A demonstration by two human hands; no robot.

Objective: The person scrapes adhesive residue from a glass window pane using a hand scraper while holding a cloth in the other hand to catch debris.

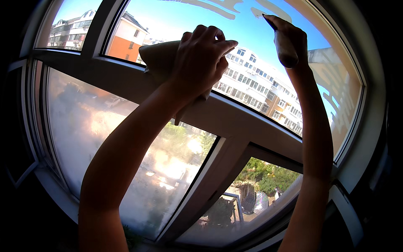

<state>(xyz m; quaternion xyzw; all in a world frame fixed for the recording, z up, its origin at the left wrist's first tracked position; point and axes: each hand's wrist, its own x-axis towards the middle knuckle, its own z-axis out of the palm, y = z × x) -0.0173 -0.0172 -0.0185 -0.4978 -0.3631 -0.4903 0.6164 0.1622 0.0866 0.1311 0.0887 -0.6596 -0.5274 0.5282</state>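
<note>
My left hand [201, 56] grips a bunched grey-brown cloth [159, 56] in front of the upper window pane [252, 34]. Folds of that cloth hang over the frame's crossbar [233, 116]. Higher up on the right, my right hand [299, 39] is closed around a tool with a rounded handle [285, 50]. A thin dark edge juts from its upper end towards the glass; the tool looks like a scraper, but backlight hides its details. Whitish smears [217, 9] streak the top of the pane, and a streaky film [343, 85] covers its right side.
Below the crossbar, a hazy lower pane [104, 132] lies left of an upright mullion [195, 195]. To the right sits a smaller window section with a mesh screen [267, 176]. Buildings [252, 78] stand outside. A dark plant [132, 236] shows at the bottom.
</note>
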